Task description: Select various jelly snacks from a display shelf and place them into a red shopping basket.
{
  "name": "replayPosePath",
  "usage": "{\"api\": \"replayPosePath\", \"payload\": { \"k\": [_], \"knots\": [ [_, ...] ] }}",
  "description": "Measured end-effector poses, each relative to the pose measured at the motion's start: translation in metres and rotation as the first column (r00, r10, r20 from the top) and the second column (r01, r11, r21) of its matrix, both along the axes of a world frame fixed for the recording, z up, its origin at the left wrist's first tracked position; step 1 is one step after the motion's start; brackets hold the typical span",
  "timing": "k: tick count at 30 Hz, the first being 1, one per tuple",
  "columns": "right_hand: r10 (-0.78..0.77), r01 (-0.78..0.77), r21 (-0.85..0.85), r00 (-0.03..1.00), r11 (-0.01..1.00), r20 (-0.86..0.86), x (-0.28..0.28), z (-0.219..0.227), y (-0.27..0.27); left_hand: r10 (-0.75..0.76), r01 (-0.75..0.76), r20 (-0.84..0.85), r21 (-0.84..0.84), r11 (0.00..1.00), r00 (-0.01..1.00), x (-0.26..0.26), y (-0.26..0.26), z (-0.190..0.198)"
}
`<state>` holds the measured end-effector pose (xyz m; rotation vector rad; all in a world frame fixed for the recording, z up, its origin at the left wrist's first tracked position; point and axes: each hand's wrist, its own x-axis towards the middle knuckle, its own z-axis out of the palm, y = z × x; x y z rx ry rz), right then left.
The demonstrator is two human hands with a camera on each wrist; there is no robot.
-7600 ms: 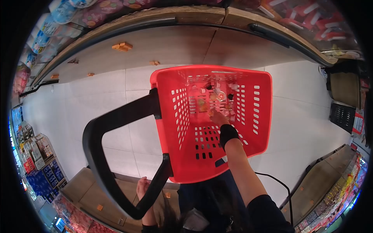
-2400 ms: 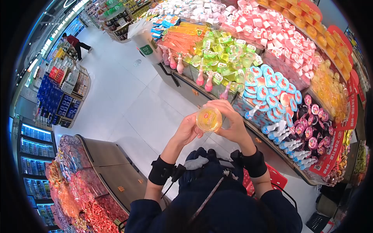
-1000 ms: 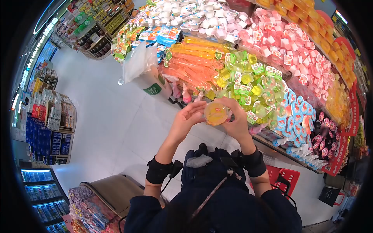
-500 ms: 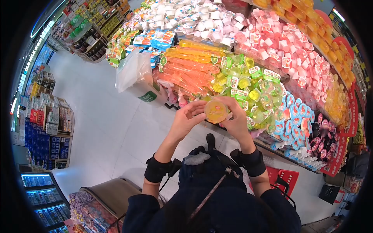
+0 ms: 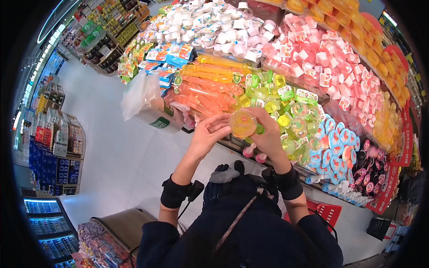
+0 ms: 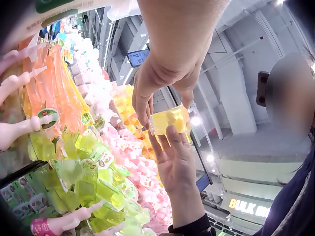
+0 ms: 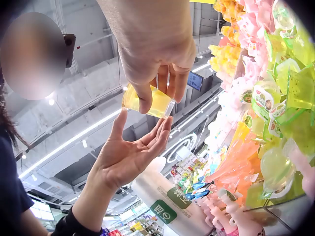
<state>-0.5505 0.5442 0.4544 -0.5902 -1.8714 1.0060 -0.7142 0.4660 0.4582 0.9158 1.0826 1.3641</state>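
Note:
A clear cup of yellow jelly (image 5: 242,124) with a printed round lid is held up in front of the body. My right hand (image 5: 267,134) grips it, thumb along the side (image 7: 147,103) and fingers behind. My left hand (image 5: 209,136) comes from the other side; its thumb and fingertips hold the cup at opposite ends, as the left wrist view shows with the left hand (image 6: 167,73) above the cup. Right behind the hands are bins of green jelly cups (image 5: 286,118) and long orange jelly sticks (image 5: 205,91).
White (image 5: 214,27) and pink (image 5: 321,58) cups fill bins farther back. A white bin with a plastic bag (image 5: 147,96) stands left of the display. A red basket (image 5: 326,212) is on the floor at the right. A candy stand (image 5: 107,236) is behind on the left.
Earlier the right hand reached down into the red basket; since then both hands have come up to the yellow jelly cup. Lately the cup has shifted slightly left, the view turning a little.

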Motion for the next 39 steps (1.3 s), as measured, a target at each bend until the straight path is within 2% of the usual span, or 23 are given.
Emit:
{"api": "replayPosePath", "payload": {
  "k": [2,14,23,27,29,30,31,32,33,35,39],
  "knots": [
    [-0.008,0.008,-0.007,1.000,1.000,-0.002,0.001,0.000,0.004,0.017,-0.018,-0.008,-0.046,0.999,1.000,0.002,0.004,0.002],
    [0.047,-0.052,-0.105,0.998,0.993,-0.050,0.000,-0.017,0.035,0.031,-0.031,0.013,-0.031,0.999,0.999,0.002,0.033,-0.010],
    [0.057,-0.062,-0.065,0.996,0.996,-0.072,-0.004,-0.018,0.044,0.037,-0.035,0.033,-0.044,0.998,0.999,0.001,0.040,-0.009],
    [0.022,-0.022,-0.087,1.000,0.996,-0.006,0.000,-0.012,0.046,0.044,-0.041,0.052,-0.062,0.997,0.998,0.006,0.042,-0.011],
    [0.073,-0.079,-0.305,0.997,0.949,-0.033,0.001,-0.007,0.051,0.068,-0.066,-0.057,0.045,0.997,0.996,0.007,0.044,-0.021],
    [0.072,-0.079,-0.306,0.997,0.949,-0.033,0.002,-0.007,0.053,0.068,-0.065,-0.057,0.044,0.997,0.996,0.007,0.044,-0.021],
    [0.112,-0.123,-0.445,0.992,0.887,-0.052,0.003,-0.006,0.055,0.134,-0.090,-0.320,0.150,0.985,0.938,0.008,0.044,-0.019],
    [0.148,-0.165,-0.574,0.986,0.802,-0.077,0.004,-0.006,0.056,0.217,-0.084,-0.549,0.257,0.963,0.807,0.008,0.044,-0.017],
    [0.147,-0.165,-0.575,0.986,0.802,-0.077,0.005,-0.008,0.057,0.216,-0.083,-0.550,0.256,0.963,0.807,0.010,0.045,-0.012],
    [0.166,-0.212,-0.608,0.977,0.765,-0.132,0.007,-0.012,0.059,0.332,-0.027,-0.708,0.405,0.914,0.623,0.014,0.047,-0.002],
    [0.173,-0.219,-0.627,0.976,0.748,-0.134,0.010,-0.013,0.055,0.352,0.024,-0.725,0.453,0.891,0.592,0.015,0.053,-0.002]
  ]
}}
